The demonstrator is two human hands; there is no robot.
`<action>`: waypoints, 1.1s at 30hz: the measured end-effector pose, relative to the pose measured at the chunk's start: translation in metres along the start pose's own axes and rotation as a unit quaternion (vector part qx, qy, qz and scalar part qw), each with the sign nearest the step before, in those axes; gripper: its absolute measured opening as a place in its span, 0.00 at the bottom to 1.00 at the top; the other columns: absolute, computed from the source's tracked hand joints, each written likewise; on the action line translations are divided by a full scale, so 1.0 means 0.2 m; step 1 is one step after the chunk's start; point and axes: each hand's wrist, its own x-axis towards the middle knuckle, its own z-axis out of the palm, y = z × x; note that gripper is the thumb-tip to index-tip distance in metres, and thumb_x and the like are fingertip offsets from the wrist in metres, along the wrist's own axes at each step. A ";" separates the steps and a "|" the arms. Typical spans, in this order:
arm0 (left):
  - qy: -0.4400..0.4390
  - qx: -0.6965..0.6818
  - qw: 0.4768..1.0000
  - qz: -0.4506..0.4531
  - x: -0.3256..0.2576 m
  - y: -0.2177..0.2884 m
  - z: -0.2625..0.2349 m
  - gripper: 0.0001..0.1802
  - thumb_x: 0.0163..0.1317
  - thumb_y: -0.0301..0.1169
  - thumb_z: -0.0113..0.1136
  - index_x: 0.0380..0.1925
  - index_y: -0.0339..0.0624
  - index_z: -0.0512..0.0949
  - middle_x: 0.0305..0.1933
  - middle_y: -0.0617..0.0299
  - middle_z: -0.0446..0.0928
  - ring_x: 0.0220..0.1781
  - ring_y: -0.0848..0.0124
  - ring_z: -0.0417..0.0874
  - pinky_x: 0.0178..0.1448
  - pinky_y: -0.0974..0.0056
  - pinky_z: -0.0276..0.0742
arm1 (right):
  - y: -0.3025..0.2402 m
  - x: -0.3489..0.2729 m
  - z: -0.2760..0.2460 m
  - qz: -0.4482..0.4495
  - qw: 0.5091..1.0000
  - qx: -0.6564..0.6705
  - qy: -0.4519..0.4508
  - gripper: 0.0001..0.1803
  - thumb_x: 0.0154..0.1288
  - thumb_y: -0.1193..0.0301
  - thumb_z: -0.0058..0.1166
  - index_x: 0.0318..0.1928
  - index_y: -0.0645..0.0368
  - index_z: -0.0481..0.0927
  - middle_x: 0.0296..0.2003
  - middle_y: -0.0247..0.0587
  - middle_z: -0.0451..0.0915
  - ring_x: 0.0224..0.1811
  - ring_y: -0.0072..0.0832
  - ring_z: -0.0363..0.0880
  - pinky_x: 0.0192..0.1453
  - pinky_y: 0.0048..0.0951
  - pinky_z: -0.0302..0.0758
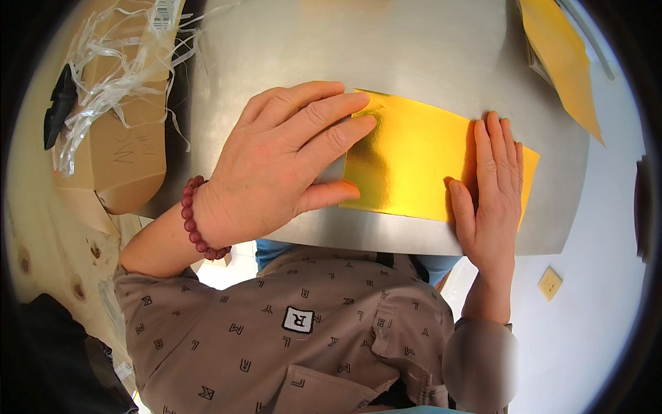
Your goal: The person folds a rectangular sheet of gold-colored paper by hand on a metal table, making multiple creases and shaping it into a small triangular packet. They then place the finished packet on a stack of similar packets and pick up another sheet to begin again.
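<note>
A shiny gold foil sheet (420,159) lies on the brushed metal table, its long side running left to right and tilting slightly down to the right. My left hand (276,152), with a beaded bracelet (192,219) at the wrist, is stretched out at the sheet's left end. Its fingertips and thumb touch near that edge, spread apart. My right hand (495,186) rests on the sheet toward its right end, fingers extended and close together, thumb held out to the side. A strip of gold shows beyond that hand.
The metal table (345,48) has a curved-looking near edge by my body. At the left stands a cardboard box (131,155) with clear plastic strips (114,79) and a black tool (59,107) on it. More yellow-gold sheets (565,62) lie at the far right. A wall socket (549,283) is at right.
</note>
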 end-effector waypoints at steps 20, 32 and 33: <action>-0.014 -0.015 1.000 -0.004 0.01 -0.02 0.00 0.38 0.63 0.55 0.69 0.67 0.46 0.79 0.73 0.60 0.77 0.72 0.54 0.76 0.69 0.53 0.70 | 0.01 0.02 0.00 -0.013 1.000 0.016 -0.002 0.38 0.70 0.62 0.61 0.77 0.63 0.71 0.79 0.53 0.67 0.84 0.53 0.58 0.86 0.54 0.52; 0.042 0.025 0.998 0.031 -0.02 -0.03 0.04 0.38 0.59 0.55 0.75 0.64 0.44 0.78 0.72 0.57 0.76 0.74 0.51 0.73 0.76 0.49 0.66 | 0.00 -0.02 0.01 -0.067 0.993 0.031 0.097 0.31 0.70 0.62 0.66 0.70 0.58 0.79 0.75 0.49 0.74 0.82 0.49 0.65 0.84 0.55 0.57; 0.046 0.021 0.998 0.030 -0.02 -0.03 0.04 0.37 0.59 0.53 0.76 0.63 0.44 0.78 0.72 0.57 0.76 0.74 0.51 0.73 0.76 0.49 0.66 | -0.03 -0.04 -0.01 -0.081 0.992 0.015 0.095 0.31 0.70 0.62 0.66 0.70 0.58 0.79 0.74 0.49 0.74 0.82 0.49 0.65 0.84 0.57 0.56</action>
